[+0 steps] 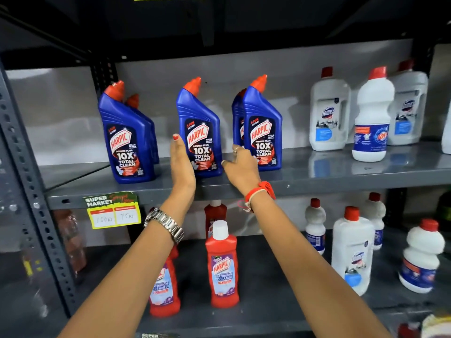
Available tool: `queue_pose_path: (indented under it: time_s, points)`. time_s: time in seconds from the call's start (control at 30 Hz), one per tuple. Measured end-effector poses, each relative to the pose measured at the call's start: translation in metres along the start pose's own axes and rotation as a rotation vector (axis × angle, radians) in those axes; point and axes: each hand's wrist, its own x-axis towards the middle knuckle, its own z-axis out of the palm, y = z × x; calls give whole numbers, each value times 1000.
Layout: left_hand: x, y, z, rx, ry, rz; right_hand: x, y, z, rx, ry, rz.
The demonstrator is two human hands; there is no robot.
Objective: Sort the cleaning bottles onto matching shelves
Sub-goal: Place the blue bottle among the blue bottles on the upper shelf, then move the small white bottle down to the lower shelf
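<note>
Hands reach up to the upper shelf (341,178) from below, one on each side of the middle blue Harpic bottle (199,128). The left hand (181,164) stands flat and edge-on, fingers together and straight, pressed along or just beside the bottle's left side; I cannot tell whether it truly touches. The right hand (241,167) hovers at the bottle's lower right, fingers loosely spread and curled, gripping nothing. Just beyond its fingertips stands the right blue Harpic bottle (263,128), with another tucked behind it. Left of the left hand's fingers, the left blue Harpic bottle (127,135) stands upright, also with one behind. Well to the right of both hands are white bottles with red caps (373,113). Below the wrists, on the lower shelf (268,313), stand red bathroom cleaner bottles (223,264) and more white ones. A yellow price tag (113,211) hangs from the shelf edge, near the left wrist's metal watch (164,224).
</note>
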Motion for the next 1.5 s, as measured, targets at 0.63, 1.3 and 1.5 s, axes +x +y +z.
queue_pose_path:
  time_s: [0.63,1.3,1.5]
  points:
    - [-83,-48,274,-134,-364,-136,54,131,-295,-55,467,88]
    - [-114,-52,347,122,-248,-62,64,147,-329,-50,-28,-95]
    - [-154,-18,305,163,-292,84,8,126,-332,28,-6,-169]
